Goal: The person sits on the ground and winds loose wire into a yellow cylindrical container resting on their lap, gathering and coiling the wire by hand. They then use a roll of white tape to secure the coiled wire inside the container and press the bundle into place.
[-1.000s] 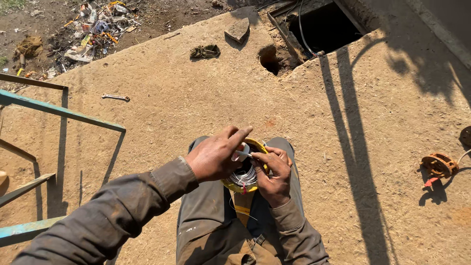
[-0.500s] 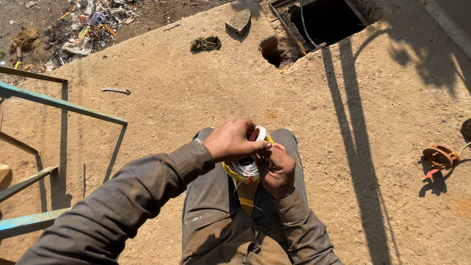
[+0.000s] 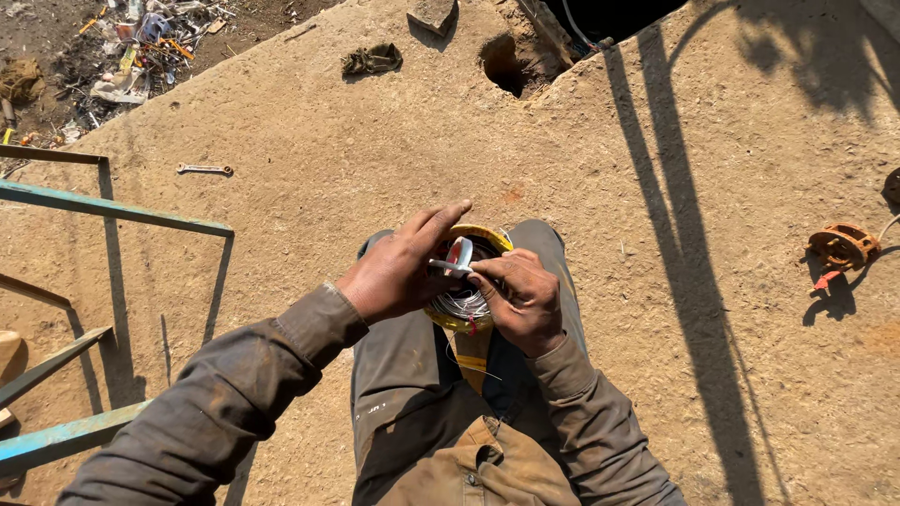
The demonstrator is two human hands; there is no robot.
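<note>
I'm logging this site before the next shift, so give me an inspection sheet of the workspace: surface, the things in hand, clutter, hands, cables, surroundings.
Surface: dry sandy ground, sunlit, long shadows across it.
Things in hand: yellow-rimmed spool of thin wire held over the lap; small white piece at its top.
Clutter: wrench, crumpled glove, stone, orange metal part on the ground.
Hands: left hand cups the spool; right hand pinches at the white piece.
Cables: thin pale line at the dark pit.
Surroundings: teal metal frame at left, hole, rubbish heap.
</note>
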